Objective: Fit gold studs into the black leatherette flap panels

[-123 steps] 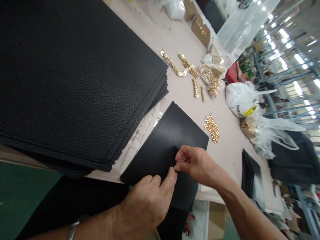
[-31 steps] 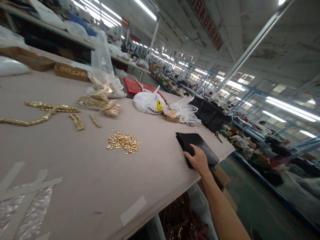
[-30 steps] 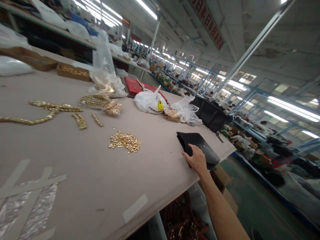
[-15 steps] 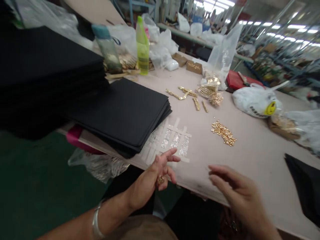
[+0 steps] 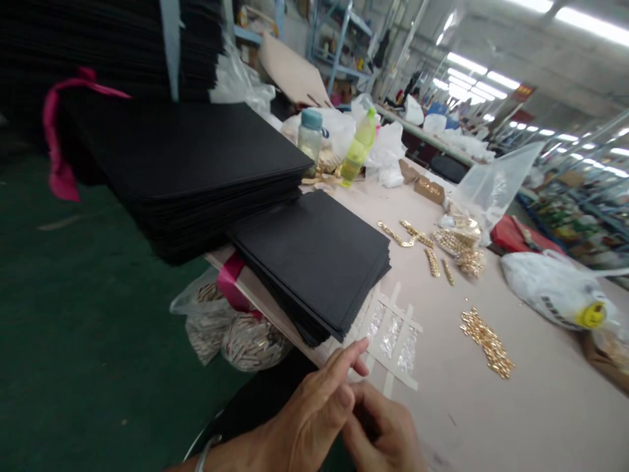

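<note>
Matte black rectangular sheets (image 5: 314, 255), stacked with slightly uneven edges on the table (image 5: 491, 419), just beyond the left hand (image 5: 314, 413). Against it, a curled right hand (image 5: 386, 426); cannot tell the grip of either.

black sheets (image 5: 314, 252), gold pieces (image 5: 487, 344), pink ribbon (image 5: 55, 137)

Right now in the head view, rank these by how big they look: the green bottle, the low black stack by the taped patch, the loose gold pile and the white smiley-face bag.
1. Low black stack
2. White smiley-face bag
Green bottle and loose gold pile: too alike to rank.
</note>
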A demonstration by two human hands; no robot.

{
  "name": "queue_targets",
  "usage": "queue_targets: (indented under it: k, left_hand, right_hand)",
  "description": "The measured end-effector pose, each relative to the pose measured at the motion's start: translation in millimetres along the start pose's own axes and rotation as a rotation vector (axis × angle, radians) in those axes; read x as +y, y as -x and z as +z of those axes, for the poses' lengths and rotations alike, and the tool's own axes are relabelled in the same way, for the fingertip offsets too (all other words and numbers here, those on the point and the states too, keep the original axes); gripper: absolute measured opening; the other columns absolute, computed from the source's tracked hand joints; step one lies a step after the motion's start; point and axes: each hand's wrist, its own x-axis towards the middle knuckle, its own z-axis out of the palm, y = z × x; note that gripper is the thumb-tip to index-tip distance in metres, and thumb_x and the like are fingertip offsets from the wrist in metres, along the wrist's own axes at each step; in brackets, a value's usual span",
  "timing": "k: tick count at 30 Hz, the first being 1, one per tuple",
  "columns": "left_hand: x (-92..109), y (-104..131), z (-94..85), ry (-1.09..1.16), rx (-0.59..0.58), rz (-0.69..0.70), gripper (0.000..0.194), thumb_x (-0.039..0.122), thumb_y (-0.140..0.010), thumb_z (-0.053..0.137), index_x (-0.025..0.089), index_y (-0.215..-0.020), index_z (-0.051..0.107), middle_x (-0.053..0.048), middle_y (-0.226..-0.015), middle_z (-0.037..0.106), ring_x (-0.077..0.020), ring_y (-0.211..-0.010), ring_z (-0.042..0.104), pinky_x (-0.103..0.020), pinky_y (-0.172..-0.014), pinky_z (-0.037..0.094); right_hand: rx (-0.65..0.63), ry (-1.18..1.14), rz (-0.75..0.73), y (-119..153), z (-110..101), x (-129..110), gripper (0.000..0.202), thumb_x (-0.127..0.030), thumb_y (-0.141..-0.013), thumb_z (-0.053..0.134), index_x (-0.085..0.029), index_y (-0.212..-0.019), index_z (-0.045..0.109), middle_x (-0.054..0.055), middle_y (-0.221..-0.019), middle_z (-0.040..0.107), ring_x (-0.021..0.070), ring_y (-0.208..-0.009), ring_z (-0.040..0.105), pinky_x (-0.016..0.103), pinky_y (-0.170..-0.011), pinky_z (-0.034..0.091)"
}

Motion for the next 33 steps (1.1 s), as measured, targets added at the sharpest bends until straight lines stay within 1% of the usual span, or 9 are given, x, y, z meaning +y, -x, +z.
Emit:
queue_targets:
  k: [3, 5, 8, 11, 18, 23, 26, 29, 33]
  left_hand:
    - [5, 6, -6.1, 0.017, 0.15, -0.01, 0.065, 0.064, -0.096, 0.026, 0.026, -0.145, 0.044, -0.009, -0.14, 0.054, -0.0292, -0.131, 0.045, -0.044, -0.113, 0.031]
    - [9, 6, -12.2, 0.162, 0.24, -0.073, 0.062, 0.063, -0.096, 0.024, 0.025, -0.135, 0.054, -0.009, -0.128, 0.061, -0.0282, -0.119, 0.054, -0.042, -0.106, 0.039]
    - [16, 1, -27.7, 0.359, 0.336, -0.126, 0.054, 0.061, -0.096, 0.031, 0.025, -0.126, 0.059, -0.005, -0.102, 0.065, -0.0163, -0.078, 0.06, -0.03, -0.074, 0.05]
    - [20, -4, -46.9, 0.409, 0.539, -0.156, 0.044, 0.057, -0.095, 0.043, 0.027, -0.125, 0.056, -0.001, -0.097, 0.063, -0.0087, -0.062, 0.048, -0.021, -0.052, 0.036]
    - [21, -4, -65.3, 0.516, 0.738, -0.169, 0.044, 0.054, -0.093, 0.051, 0.025, -0.126, 0.05, -0.005, -0.109, 0.065, -0.0075, -0.061, 0.047, -0.018, -0.046, 0.025]
    - [19, -3, -65.6, 0.536, 0.739, -0.186, 0.047, 0.053, -0.091, 0.054, 0.021, -0.125, 0.054, -0.007, -0.11, 0.065, -0.0068, -0.06, 0.047, -0.018, -0.045, 0.025]
    - [17, -2, -65.7, 0.559, 0.759, -0.183, 0.048, 0.054, -0.089, 0.057, 0.02, -0.122, 0.057, -0.005, -0.095, 0.068, -0.0066, -0.056, 0.045, -0.017, -0.044, 0.025]
    - [15, -2, -66.3, 0.595, 0.761, -0.203, 0.039, 0.053, -0.086, 0.063, 0.02, -0.106, 0.063, 0.003, -0.069, 0.063, -0.0067, -0.054, 0.046, -0.016, -0.045, 0.027]
    - [11, -5, -71.3, 0.609, 0.753, -0.221, 0.038, 0.05, -0.086, 0.065, 0.023, -0.112, 0.065, -0.003, -0.101, 0.073, -0.0157, -0.086, 0.066, -0.022, -0.068, 0.051]
  right_hand:
    - [-0.078, -0.288, 0.244, -8, 9, -6, 0.034, -0.051, -0.085, 0.065, -0.017, -0.085, 0.069, 0.002, -0.064, 0.065, 0.0122, -0.055, 0.061, 0.021, -0.055, 0.048]
    - [-0.111, -0.441, 0.317, -17, 8, -15, 0.036, -0.052, -0.081, 0.071, -0.018, -0.094, 0.07, 0.002, -0.067, 0.066, 0.0138, -0.058, 0.064, 0.024, -0.059, 0.051]
    - [-0.126, -0.41, 0.167, -40, -2, -31, 0.023, -0.042, -0.084, 0.072, -0.02, -0.092, 0.073, 0.004, -0.077, 0.069, 0.016, -0.071, 0.068, 0.027, -0.069, 0.054]
    - [-0.023, -0.255, -0.024, -72, -16, -42, 0.012, -0.033, -0.083, 0.073, -0.022, -0.079, 0.076, 0.003, -0.081, 0.068, 0.0146, -0.073, 0.065, 0.025, -0.069, 0.053]
    - [0.157, -0.104, -0.019, -172, -30, -36, 0.03, -0.039, -0.073, 0.077, -0.021, -0.097, 0.076, 0.003, -0.08, 0.073, 0.0177, -0.07, 0.067, 0.032, -0.07, 0.054]
    - [0.269, 0.426, -0.365, -219, -26, -29, 0.02, -0.029, -0.086, 0.059, -0.021, -0.092, 0.076, 0.005, -0.089, 0.076, 0.0218, -0.082, 0.069, 0.036, -0.079, 0.052]
    - [0.226, 0.656, -0.509, -220, -21, -29, 0.024, -0.024, -0.09, 0.052, -0.021, -0.092, 0.076, 0.006, -0.088, 0.076, 0.0227, -0.082, 0.068, 0.036, -0.078, 0.052]
    - [0.14, 0.67, -0.529, -202, -17, -33, 0.022, -0.021, -0.092, 0.052, -0.022, -0.092, 0.074, 0.004, -0.087, 0.076, 0.0205, -0.08, 0.069, 0.032, -0.075, 0.053]
    - [0.066, 0.559, -0.499, -166, -13, -37, 0.016, -0.022, -0.091, 0.058, -0.024, -0.095, 0.073, 0.001, -0.088, 0.076, 0.0168, -0.081, 0.07, 0.027, -0.075, 0.053]
